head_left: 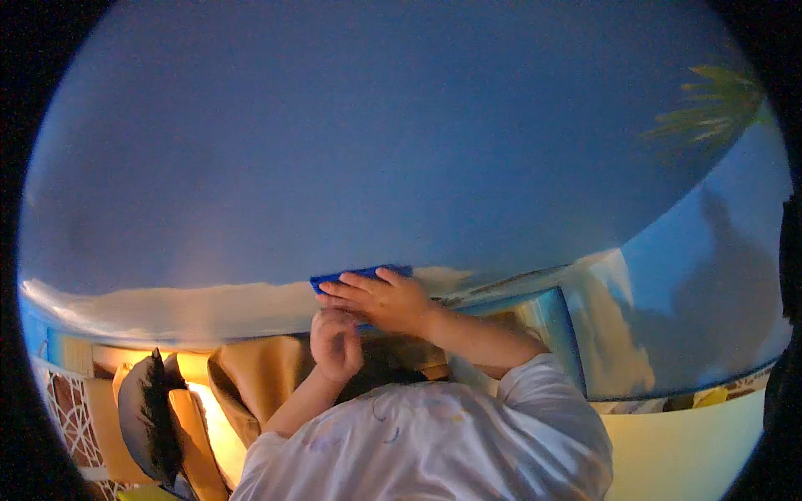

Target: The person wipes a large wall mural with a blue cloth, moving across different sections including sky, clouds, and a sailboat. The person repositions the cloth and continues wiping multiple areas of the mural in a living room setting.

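Note:
A deep-blue flat piece [326, 281], with a straight upper edge, lies against the blue painted surface in front of me. Its exact kind is unclear, as my fingers cover most of it. My right hand [388, 302] reaches across it from the right, fingers extended to the left and pressing over it. Just below and to the left, my left hand [336, 344] is raised with its fingers curled in, close under the right hand's fingers. Whether it pinches the blue piece's lower edge or something else is hidden.
The broad blue surface [359, 150] carries a cream band [200, 311] low down and a painted green palm [710, 104] at upper right. A brown leather-like seat [259, 380], a dark cushion [150, 417] and a white lattice panel [75, 417] stand at lower left.

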`<state>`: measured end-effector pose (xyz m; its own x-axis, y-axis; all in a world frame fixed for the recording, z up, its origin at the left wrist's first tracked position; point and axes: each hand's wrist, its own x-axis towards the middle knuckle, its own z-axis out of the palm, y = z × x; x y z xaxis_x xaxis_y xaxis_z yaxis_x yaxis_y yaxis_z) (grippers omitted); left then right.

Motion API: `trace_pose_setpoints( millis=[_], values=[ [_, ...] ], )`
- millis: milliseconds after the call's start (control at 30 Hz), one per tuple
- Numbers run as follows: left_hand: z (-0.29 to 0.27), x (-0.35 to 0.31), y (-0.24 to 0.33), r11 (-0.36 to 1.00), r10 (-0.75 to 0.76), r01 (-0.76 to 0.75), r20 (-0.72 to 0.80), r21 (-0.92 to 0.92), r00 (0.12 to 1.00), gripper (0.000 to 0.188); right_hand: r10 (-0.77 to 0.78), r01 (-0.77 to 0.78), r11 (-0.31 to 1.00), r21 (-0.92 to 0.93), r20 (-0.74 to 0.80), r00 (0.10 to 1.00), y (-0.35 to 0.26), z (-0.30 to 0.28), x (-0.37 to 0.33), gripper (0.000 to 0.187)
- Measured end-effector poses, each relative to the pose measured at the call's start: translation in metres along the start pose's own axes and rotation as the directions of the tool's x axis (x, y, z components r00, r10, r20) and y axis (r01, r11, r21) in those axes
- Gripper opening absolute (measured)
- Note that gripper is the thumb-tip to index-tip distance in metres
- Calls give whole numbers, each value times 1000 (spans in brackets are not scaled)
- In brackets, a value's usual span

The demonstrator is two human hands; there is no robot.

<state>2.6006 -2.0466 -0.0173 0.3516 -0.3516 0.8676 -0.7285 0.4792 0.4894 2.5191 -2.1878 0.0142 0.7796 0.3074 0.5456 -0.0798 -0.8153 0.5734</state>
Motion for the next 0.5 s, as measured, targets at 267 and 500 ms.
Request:
trace_pose_setpoints(
  millis=[267, 500],
  values=[
    [0, 18, 3, 996, 90, -93, 194, 6, 977, 31, 552, -574, 813, 95, -440, 709, 101, -49, 28, 51],
    [16, 29, 9, 986, 154, -164, 332, 4, 931, 30, 781, -750, 620, 231, -274, 561, 34, 10, -29, 45]
  ],
)
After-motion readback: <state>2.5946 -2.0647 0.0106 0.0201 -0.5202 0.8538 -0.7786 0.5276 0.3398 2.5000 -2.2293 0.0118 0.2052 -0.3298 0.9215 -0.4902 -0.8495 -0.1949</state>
